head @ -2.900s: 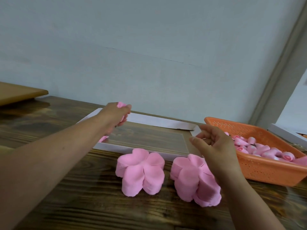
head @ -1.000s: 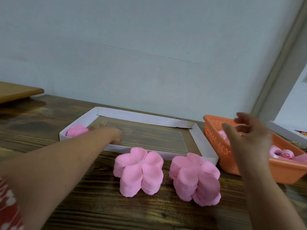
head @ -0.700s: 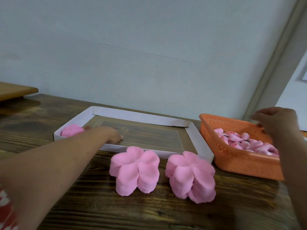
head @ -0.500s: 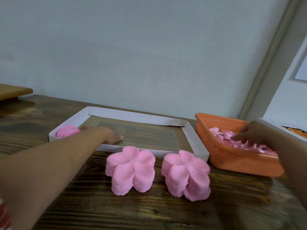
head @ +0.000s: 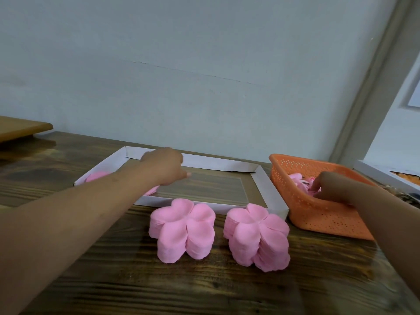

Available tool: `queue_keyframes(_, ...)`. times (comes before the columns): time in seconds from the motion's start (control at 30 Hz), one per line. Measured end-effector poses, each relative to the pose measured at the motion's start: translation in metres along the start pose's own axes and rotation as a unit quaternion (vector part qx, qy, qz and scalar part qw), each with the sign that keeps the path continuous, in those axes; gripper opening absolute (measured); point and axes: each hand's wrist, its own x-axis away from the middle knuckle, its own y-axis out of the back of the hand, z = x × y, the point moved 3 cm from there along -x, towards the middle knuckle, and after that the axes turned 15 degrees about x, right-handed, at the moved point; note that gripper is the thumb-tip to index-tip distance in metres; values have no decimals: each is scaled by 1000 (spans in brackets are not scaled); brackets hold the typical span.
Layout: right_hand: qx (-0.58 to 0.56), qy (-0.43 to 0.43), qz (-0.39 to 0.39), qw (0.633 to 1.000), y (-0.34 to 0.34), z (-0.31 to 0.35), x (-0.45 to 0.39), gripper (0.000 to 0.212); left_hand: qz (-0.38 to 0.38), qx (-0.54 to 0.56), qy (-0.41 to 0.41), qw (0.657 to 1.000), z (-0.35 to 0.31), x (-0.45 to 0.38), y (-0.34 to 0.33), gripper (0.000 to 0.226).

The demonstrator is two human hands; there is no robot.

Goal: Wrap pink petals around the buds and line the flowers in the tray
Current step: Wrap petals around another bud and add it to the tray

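Note:
A white paper tray (head: 218, 164) lies on the dark wooden table. One pink flower (head: 97, 177) sits in its left corner, and another pink piece (head: 151, 191) peeks out under my left wrist. My left hand (head: 167, 167) hovers over the tray's left half with fingers relaxed and nothing in it. Two stacks of pink five-lobed petals (head: 181, 228) (head: 256, 235) stand in front of the tray. My right hand (head: 329, 185) reaches into the orange basket (head: 318, 215), fingers curled down among the pink buds (head: 297, 180). Whether they pinch a bud is hidden.
A pale wall runs close behind the table. A wooden board (head: 22, 129) lies at the far left. Another white box (head: 377, 176) sits behind the basket at the right edge.
My left hand let go of a flower in the tray, then moved right over it. My right hand swung right and dipped into the basket. The camera turned slightly right.

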Motion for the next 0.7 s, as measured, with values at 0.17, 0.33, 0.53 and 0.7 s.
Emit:
queue_keyframes(0.17, 25, -4, -20, 999, -4, -1, -2, 23, 236, 117, -128, 956, -25, 37, -7, 25)
queue_keyframes(0.33, 17, 6, -1, 1000, -1, -1, 2, 26, 217, 87, -149, 961, -31, 39, -29, 36)
queue_keyframes(0.53, 19, 10, -2, 1000, -4, -1, 0, 28, 159, 117, -158, 968, -31, 42, -33, 24)
queue_keyframes(0.7, 0, 0, -24, 1000, -6, -2, -1, 31, 107, 105, -183, 972, -34, 46, -33, 14)
